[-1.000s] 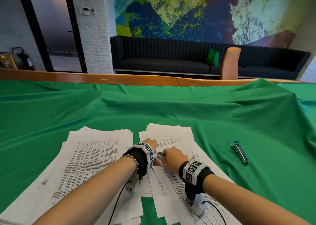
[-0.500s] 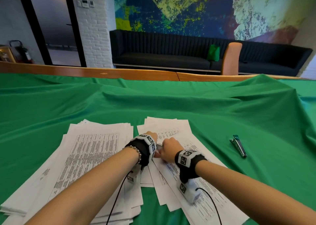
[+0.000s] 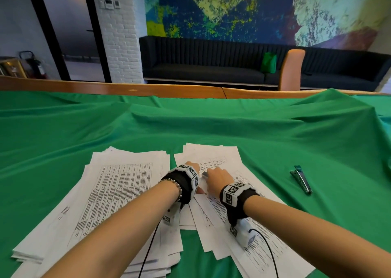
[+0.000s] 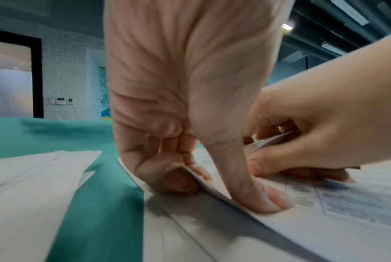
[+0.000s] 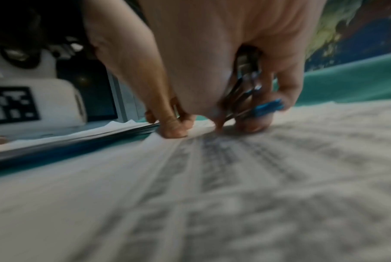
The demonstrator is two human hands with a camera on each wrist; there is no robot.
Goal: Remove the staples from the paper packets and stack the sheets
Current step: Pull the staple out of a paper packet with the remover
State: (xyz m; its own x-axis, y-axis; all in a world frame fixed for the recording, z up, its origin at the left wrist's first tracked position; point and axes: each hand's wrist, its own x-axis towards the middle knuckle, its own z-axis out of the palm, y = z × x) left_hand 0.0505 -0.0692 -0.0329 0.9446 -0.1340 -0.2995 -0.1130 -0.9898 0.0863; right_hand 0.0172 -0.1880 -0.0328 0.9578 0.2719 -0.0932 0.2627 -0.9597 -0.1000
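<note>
A printed paper packet (image 3: 224,161) lies on top of several loose packets on the green cloth. My left hand (image 3: 193,168) pinches its near-left corner, thumb (image 4: 264,196) on top and curled fingers (image 4: 178,180) under the paper edge (image 4: 214,191). My right hand (image 3: 216,178) grips a metal staple remover (image 5: 248,92) with a blue end (image 5: 268,107) and holds its tip down on the same corner, right beside the left thumb. The staple itself is hidden. A tall stack of sheets (image 3: 120,193) lies to the left.
A second metal staple remover (image 3: 301,180) lies on the green cloth (image 3: 275,142) to the right of the papers. The cloth is rumpled into ridges farther back. A wooden table edge (image 3: 169,90) runs beyond it, with a dark sofa behind.
Both hands stay at the packet's corner; the right hand has edged slightly forward with the tool. The head view has shifted a little.
</note>
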